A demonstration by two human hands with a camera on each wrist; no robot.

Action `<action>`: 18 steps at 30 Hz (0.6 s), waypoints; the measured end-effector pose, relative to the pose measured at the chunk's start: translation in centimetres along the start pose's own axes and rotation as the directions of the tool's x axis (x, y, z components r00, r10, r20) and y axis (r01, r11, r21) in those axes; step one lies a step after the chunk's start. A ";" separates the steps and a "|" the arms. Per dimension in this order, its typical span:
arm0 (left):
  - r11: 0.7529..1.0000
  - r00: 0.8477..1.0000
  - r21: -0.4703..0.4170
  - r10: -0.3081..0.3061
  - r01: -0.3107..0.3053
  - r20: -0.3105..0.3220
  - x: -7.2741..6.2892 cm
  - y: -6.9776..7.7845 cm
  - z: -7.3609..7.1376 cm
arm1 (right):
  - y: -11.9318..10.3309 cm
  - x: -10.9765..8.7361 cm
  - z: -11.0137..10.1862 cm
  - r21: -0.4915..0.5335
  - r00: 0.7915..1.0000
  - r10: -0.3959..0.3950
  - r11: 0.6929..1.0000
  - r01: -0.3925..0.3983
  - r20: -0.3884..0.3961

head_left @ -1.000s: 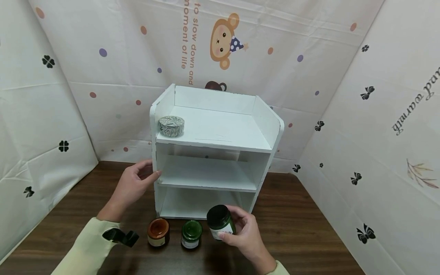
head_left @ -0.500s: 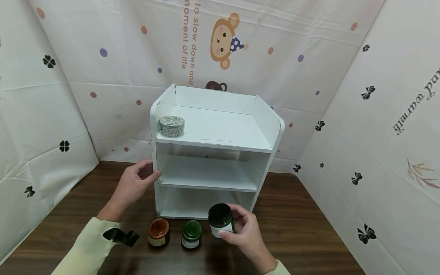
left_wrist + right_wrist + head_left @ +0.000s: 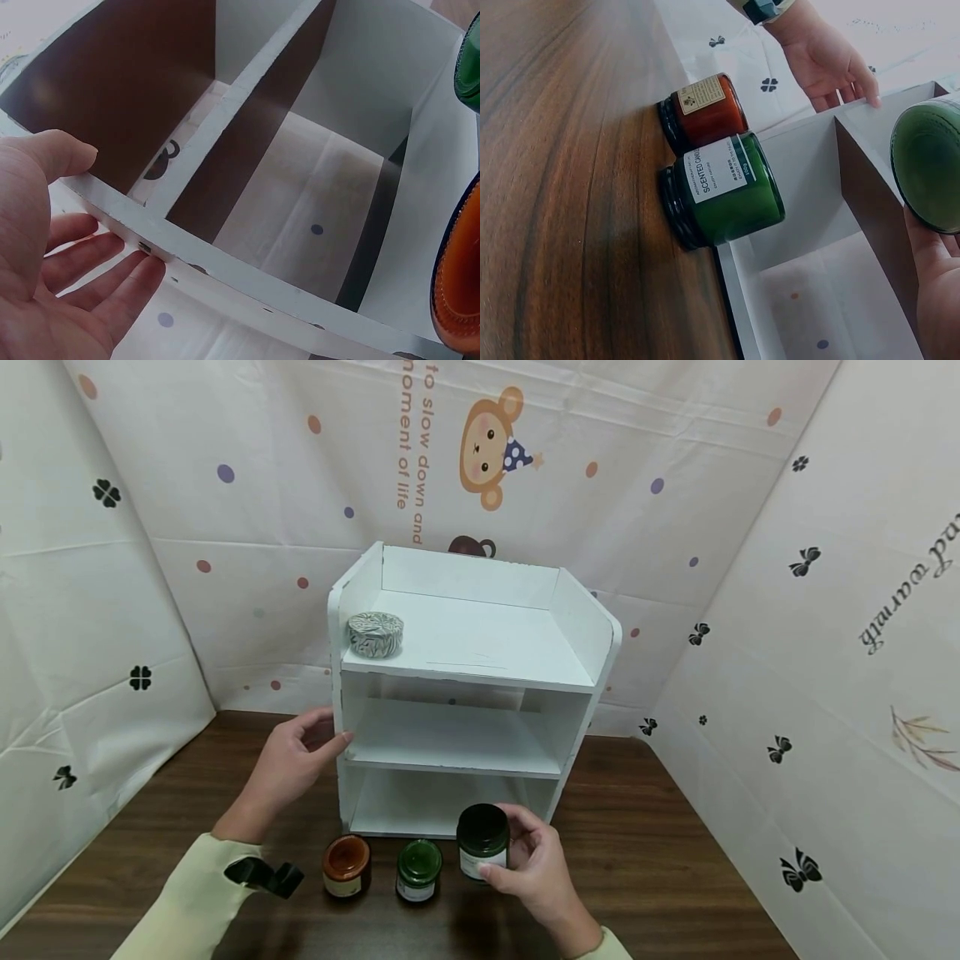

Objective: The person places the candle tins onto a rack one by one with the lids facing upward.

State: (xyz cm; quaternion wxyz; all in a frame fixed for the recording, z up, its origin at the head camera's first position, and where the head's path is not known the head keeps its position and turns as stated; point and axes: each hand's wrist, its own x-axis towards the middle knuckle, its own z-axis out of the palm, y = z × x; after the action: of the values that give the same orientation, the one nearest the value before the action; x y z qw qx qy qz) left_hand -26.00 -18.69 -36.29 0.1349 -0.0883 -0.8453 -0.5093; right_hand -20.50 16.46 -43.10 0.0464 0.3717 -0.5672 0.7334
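Observation:
In the head view my right hand [image 3: 536, 868] holds a green glass candle jar [image 3: 482, 843] by its side, black lid up, just in front of the white shelf's bottom tier. The right wrist view shows this jar's green base [image 3: 934, 161]. My left hand [image 3: 288, 764] is at the left side panel of the white shelf [image 3: 465, 681], thumb over its front edge and fingers along its outer face. Another green candle jar [image 3: 418, 870] and an amber candle jar [image 3: 347, 867] stand side by side on the table, black lids down.
A round patterned tin [image 3: 375, 635] sits at the left of the shelf's top tier. The shelf stands on a dark wooden table [image 3: 637, 860]. Printed white cloth [image 3: 262, 610] hangs behind and on both sides.
The held green jar has straightened from a tilt to nearly upright and shifted slightly right. My left hand, the shelf and the two standing jars stay in place.

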 end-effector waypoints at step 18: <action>1.000 1.000 -0.002 0.012 -0.012 -0.014 0.0 -0.1 0.1 | 0.1 0.1 0.3 -0.026 0.998 -0.059 0.998 0.060 0.028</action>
State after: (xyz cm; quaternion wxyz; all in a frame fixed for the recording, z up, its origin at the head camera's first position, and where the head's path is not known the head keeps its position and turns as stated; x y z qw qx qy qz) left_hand -26.09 -18.70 -36.41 0.1439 -0.0900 -0.8432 -0.5100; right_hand -20.48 16.19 -43.06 0.0657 0.3977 -0.5662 0.7190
